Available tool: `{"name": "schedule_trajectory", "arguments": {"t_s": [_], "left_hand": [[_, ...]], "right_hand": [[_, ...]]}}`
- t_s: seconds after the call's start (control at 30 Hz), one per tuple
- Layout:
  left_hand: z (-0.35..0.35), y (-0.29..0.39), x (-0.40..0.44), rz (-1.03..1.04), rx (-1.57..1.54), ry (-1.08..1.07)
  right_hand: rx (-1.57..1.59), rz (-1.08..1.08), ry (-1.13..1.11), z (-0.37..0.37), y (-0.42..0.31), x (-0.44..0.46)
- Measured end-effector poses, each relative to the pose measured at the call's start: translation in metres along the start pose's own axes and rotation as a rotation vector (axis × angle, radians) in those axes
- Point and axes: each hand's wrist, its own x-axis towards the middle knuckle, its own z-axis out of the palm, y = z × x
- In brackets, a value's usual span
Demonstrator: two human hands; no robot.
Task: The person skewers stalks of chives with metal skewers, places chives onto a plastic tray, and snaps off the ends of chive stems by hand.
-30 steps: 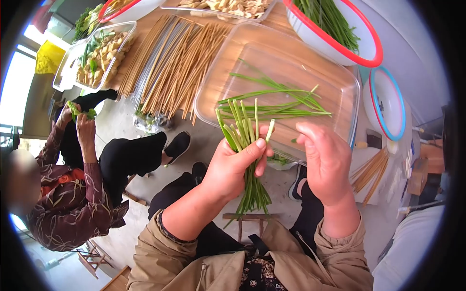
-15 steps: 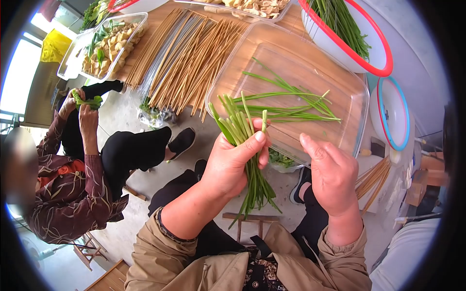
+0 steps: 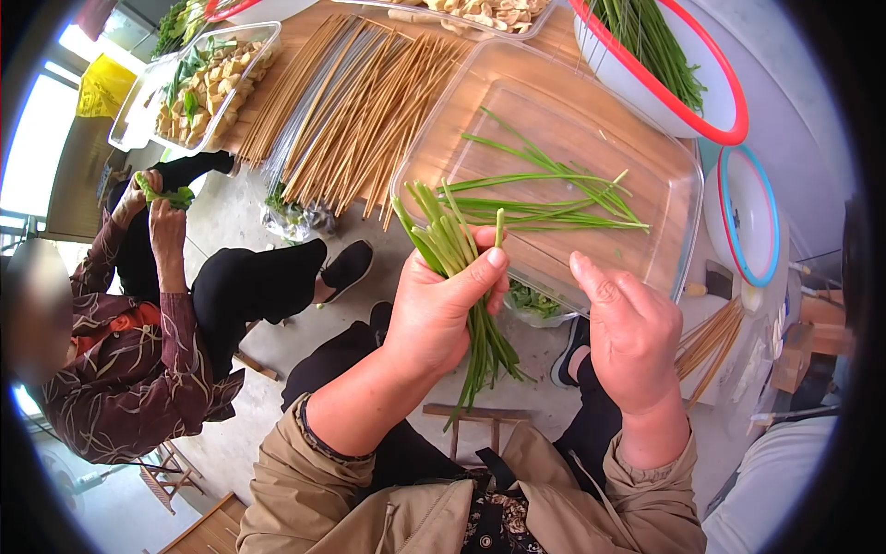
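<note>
Bright light is coming through a window (image 3: 39,148) at the left. Grey floor (image 3: 231,214) is stretching below a wooden table (image 3: 554,44); one stool (image 3: 475,414) is standing at lower centre, another stool (image 3: 166,478) at lower left.

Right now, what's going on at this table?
The person's left hand grips a bunch of green stalks, pale ends up. The right hand is beside it, fingers curled, with nothing visible in it. More green stalks lie loose in the clear tray just beyond, and thin wooden sticks are spread to the left of that. Off to the left, another person has a leafy green in their hands.
</note>
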Motion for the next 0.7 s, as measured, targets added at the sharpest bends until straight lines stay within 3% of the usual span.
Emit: {"name": "schedule_trajectory", "arguments": {"t_s": [0.5,0.6,0.7], "left_hand": [[0.002,-0.006,-0.003,0.112,0.225,0.122],[0.005,-0.010,-0.005,0.181,0.404,0.109],[0.007,-0.012,-0.009,0.100,0.450,-0.020]], "right_hand": [[-0.115,-0.026,-0.027,-0.004,-0.005,0.000],[-0.127,-0.038,-0.038,-0.002,-0.006,-0.001],[-0.114,-0.021,-0.035,-0.001,-0.005,-0.001]]}}
